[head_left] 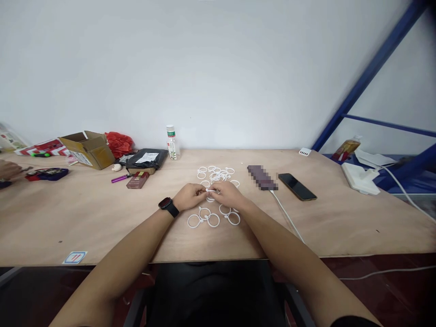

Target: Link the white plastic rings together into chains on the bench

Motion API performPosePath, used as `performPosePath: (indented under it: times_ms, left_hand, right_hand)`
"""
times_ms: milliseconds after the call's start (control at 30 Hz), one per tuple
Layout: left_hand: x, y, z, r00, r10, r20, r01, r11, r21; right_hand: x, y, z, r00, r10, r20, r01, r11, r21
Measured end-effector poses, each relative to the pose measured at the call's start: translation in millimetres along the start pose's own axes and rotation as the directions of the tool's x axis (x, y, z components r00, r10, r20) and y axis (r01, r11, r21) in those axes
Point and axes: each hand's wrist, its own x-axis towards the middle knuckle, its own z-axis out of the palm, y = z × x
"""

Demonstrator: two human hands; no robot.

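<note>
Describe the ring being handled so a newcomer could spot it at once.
On the brown table, find the left hand and right hand close together. The white ring is held between their fingertips; the other rings lie on the table.

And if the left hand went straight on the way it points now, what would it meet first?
Probably the right hand, directly opposite the left hand at a white ring; depth is unclear.
</note>
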Motion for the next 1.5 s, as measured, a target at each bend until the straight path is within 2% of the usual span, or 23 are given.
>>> performPosePath:
  times_ms: [233,433,667,933,1067,1167,1267,1367,1433,1500]
  left_hand:
    - [-1.3,-2.9,2.2,0.994,-0.004,-0.111,0.0,0.999,-0.036]
    - [-2.3,-3.9,3.4,0.982,0.031,-0.185,-0.046,0.996,-0.073]
    - [-2.6,-2.2,4.1,0.974,0.044,-0.221,-0.056,0.997,-0.048]
    - [-0.7,3.9,4.1,0.961,0.069,-0.267,-0.057,0.997,0.053]
    - [0.5,1.4,5.2,0.953,0.037,-0.299,-0.032,0.999,0.023]
    - [0.8,-1.4,6.1,0.943,0.03,-0.332,-0.029,1.0,0.008]
    - [0.6,-3.9,4.9,0.934,0.062,-0.351,-0.057,0.998,0.026]
    - [-0.3,-5.5,2.8,0.958,0.1,-0.268,-0.084,0.994,0.072]
    - [-1.1,-6.0,3.3,0.978,0.154,-0.138,-0.141,0.985,0.103]
    - [-1.3,-6.2,6.3,0.982,0.189,-0.01,-0.187,0.977,0.103]
  right_hand:
    - [-2.1,-2.1,-3.1,1.0,-0.007,0.009,0.007,0.995,0.097]
    - [-1.3,-3.1,-3.1,0.999,-0.049,0.023,0.046,0.991,0.122]
    - [-0.8,-4.5,-0.8,0.996,-0.091,0.01,0.088,0.983,0.163]
    - [1.1,-3.4,1.2,0.987,-0.157,0.02,0.153,0.98,0.125]
    - [1.0,-5.9,1.9,0.988,-0.154,0.014,0.152,0.985,0.085]
    - [1.2,-5.0,0.5,0.99,-0.136,-0.039,0.138,0.989,0.05]
    - [1.4,4.2,-3.1,0.988,-0.046,-0.144,0.046,0.999,-0.004]
    - [1.1,18.9,-7.0,0.971,0.105,-0.215,-0.126,0.988,-0.087]
    - [1.0,26.1,-8.4,0.959,0.174,-0.224,-0.204,0.972,-0.119]
    - [1.2,27.9,-8.5,0.955,0.2,-0.221,-0.228,0.968,-0.108]
